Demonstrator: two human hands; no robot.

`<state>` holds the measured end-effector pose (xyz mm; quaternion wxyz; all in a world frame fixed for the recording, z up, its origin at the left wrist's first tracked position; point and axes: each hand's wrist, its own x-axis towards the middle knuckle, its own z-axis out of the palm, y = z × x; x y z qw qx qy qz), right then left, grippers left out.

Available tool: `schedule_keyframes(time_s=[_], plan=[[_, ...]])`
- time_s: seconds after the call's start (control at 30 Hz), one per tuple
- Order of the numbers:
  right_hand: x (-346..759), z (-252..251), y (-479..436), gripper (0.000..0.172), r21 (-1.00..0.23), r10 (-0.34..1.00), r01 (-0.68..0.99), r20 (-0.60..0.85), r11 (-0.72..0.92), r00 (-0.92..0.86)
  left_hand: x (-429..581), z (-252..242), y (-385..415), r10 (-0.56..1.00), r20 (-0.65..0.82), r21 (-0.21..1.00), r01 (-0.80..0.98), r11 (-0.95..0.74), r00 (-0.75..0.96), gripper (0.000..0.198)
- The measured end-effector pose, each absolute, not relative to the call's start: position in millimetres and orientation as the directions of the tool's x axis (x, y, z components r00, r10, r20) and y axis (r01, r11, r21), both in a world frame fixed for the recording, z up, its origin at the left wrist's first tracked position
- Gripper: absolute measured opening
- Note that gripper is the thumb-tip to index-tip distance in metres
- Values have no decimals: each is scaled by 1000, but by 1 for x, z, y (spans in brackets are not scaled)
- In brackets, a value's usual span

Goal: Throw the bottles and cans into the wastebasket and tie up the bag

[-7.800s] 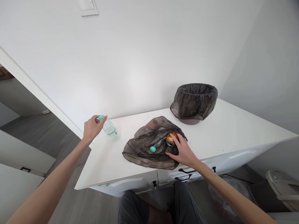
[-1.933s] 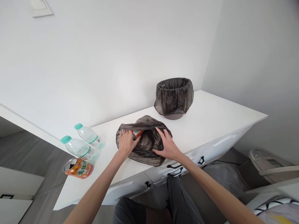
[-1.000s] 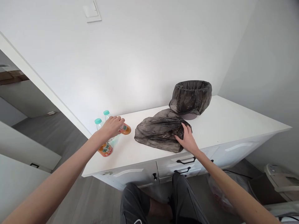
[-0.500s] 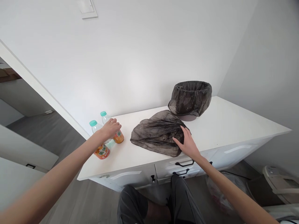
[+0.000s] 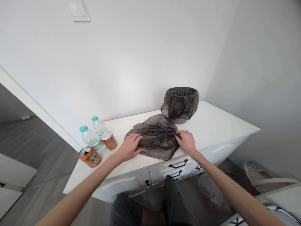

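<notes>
A dark, see-through plastic bag [image 5: 155,135] lies spread on the white cabinet top [image 5: 225,128]. My left hand [image 5: 130,147] rests at the bag's left edge, fingers apart, holding nothing. At the bag's gathered right end, my right hand [image 5: 186,141] pinches the plastic between thumb and fingers. Behind the bag stands a round bin [image 5: 180,103] lined with the same dark plastic. Left of my left hand are two clear bottles with teal caps, a front one [image 5: 90,136] and a rear one [image 5: 100,126], and two orange cans, an open one [image 5: 92,157] and another [image 5: 110,142].
White drawers with black handles [image 5: 178,164] form the cabinet front, above my knees. A wall runs along the back, with a switch plate [image 5: 79,11]. A clear plastic bag [image 5: 213,193] and a pale appliance [image 5: 261,177] are on the lower right.
My left hand has moved from the bottles and cans to the bag's left edge. My right hand has closed on the bag's gathered end. The view has shifted right.
</notes>
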<state>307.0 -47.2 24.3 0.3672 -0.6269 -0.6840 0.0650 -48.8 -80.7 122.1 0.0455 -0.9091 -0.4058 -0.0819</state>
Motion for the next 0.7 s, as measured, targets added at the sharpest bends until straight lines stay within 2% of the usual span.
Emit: schedule_keyframes(time_s=[0.17, 0.3, 0.37, 0.43, 0.5, 0.53, 0.63, 0.7], plan=[[277, 54, -108, 20, -607, 878, 657, 437, 447, -193, -14, 84, -88, 793, 301, 70, 817, -573, 530, 61], [260, 85, -170, 17, -649, 745, 392, 455, 653, -488, -12, 75, -92, 811, 323, 43, 849, -527, 487, 44], [265, 94, -177, 24, -712, 780, 337, 488, 615, -391, -20, 76, -98, 819, 321, 52, 855, -516, 475, 40], [278, 91, -165, 32, -791, 864, 355, 489, 498, -123, -29, 78, -107, 836, 338, 107, 865, -490, 432, 41], [294, 77, -141, 38, -863, 901, 378, 411, 335, 140, -39, 79, -118, 851, 344, 174, 864, -473, 397, 41], [301, 66, -127, 40, -884, 919, 390, 349, 259, 182, -42, 78, -123, 855, 333, 196, 857, -476, 398, 41], [308, 34, -102, 51, -894, 991, 438, 125, 96, 38, -51, 64, -135, 857, 255, 197, 844, -500, 448, 47], [299, 21, -102, 67, -876, 998, 481, 17, 45, -62, -55, 47, -137, 865, 189, 170, 852, -495, 464, 54]])
